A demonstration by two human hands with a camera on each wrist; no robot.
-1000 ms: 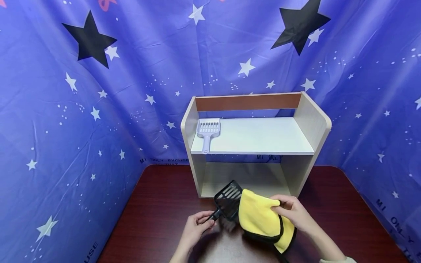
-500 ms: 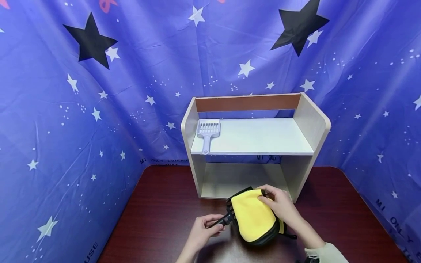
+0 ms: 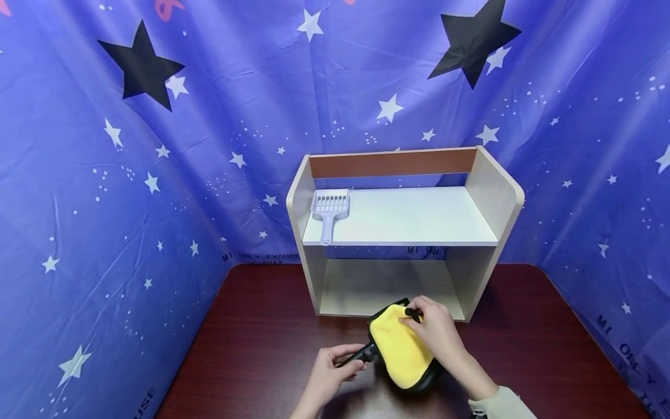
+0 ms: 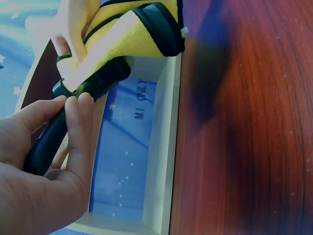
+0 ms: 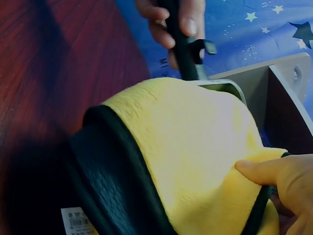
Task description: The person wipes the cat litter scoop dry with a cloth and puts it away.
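Observation:
My left hand (image 3: 333, 372) grips the dark handle of a black litter scoop (image 3: 369, 352), which is held above the table in front of the shelf. A yellow cloth (image 3: 400, 346) with black edging lies over the scoop's head and hides most of it. With my right hand (image 3: 433, 329) I pinch the cloth near its upper right corner. The right wrist view shows the cloth's dark grey underside (image 5: 105, 176) folded out, with a white tag (image 5: 78, 223) at its edge. On the upper shelf lies a pale lavender litter scoop (image 3: 331, 212).
A two-tier wooden shelf unit (image 3: 400, 243) stands at the back of the dark red-brown table (image 3: 251, 337). Blue star-patterned curtains (image 3: 209, 145) surround the table at the back and sides.
The right hand has moved left with the cloth, laying it over the black scoop's head, which showed bare before. The left hand has shifted slightly right with the scoop.

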